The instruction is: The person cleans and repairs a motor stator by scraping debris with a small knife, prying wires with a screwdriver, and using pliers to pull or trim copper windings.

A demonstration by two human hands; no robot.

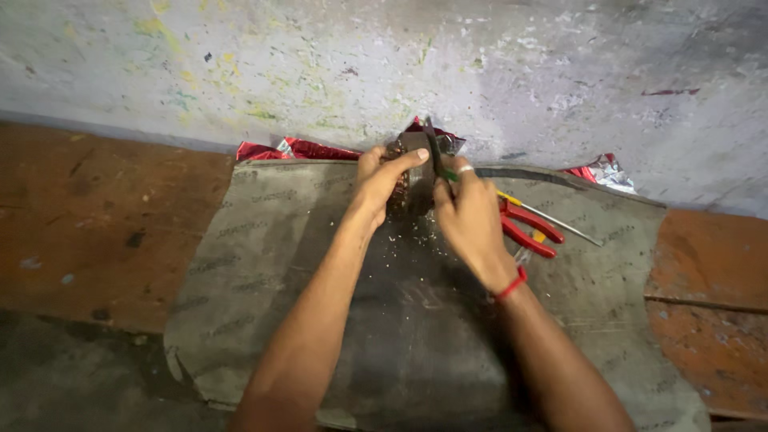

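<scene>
Left hand (382,182) clamps dark block (412,172) steady at mat's (264,264) far edge, right hand (468,212) gripping blade (434,152) against it; pliers (528,228) just beside.

Looks like a rough floor-level workshop: grey felt mat (320,264) spread as a work surface over worn red-brown floor (88,232), paint-spattered, scuffed wall (320,64) rising just behind the mat, red-handled pliers (528,228) and a thin metal rod (560,224) lying on the mat's right part, metal filings scattered near its middle
</scene>
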